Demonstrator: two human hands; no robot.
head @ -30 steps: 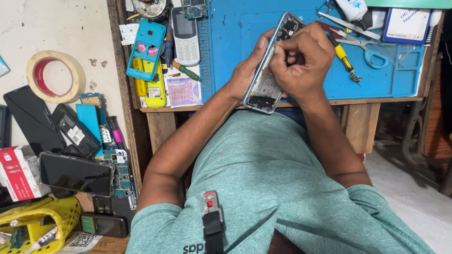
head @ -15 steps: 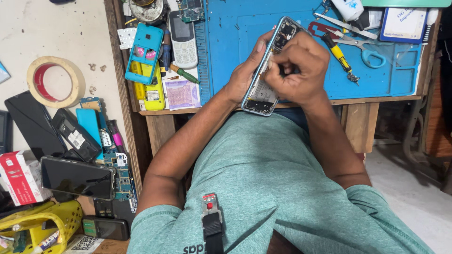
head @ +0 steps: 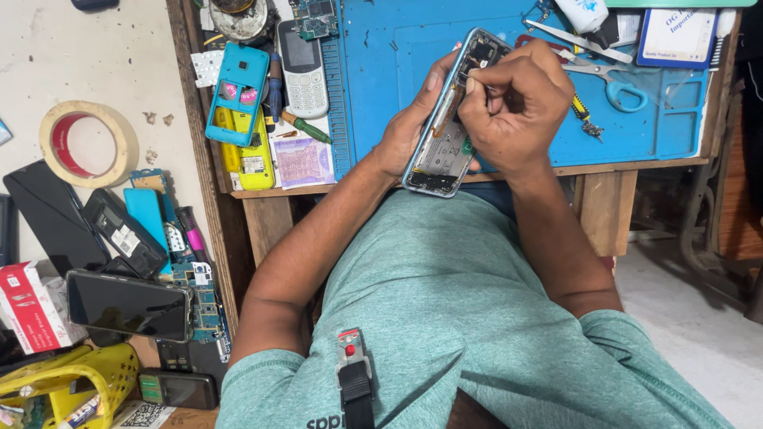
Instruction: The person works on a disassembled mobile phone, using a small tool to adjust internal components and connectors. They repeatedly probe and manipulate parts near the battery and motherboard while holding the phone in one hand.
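1. Nearest the camera, a green shirt is worn, with a small black clip-on device with a red button [head: 354, 373] fastened at the chest; both forearms are stretched forward from it to the desk [head: 604, 167].

2. The opened smartphone [head: 449, 119], its back cover off and its inner parts laid bare, is held just above the near edge of the blue work mat [head: 397, 71]. It is cradled by the left hand [head: 409, 131], whose grip is wrapped round the left edge of the frame, the thumb laid along the side.

3. The right hand [head: 513, 107] is bunched over the phone's upper half, its grip pressed together round what seems a thin tool, of which too little is shown to be named.

4. The work is judged best done with the frame kept steady in the left hand, and with small, light pressure from the right, so that the bare board is not scratched.

5. The phone's long axis is run from its lower end, near the belly, up and to the right; the camera end is pointed away from the body, towards the far right of the mat. It is tilted, not laid flat.

6. Further off on the mat, scissors [head: 604, 75] and a yellow-handled screwdriver [head: 584, 115] are seen; to the left lie a keypad phone [head: 302, 67] and a turquoise phone housing [head: 237, 95].
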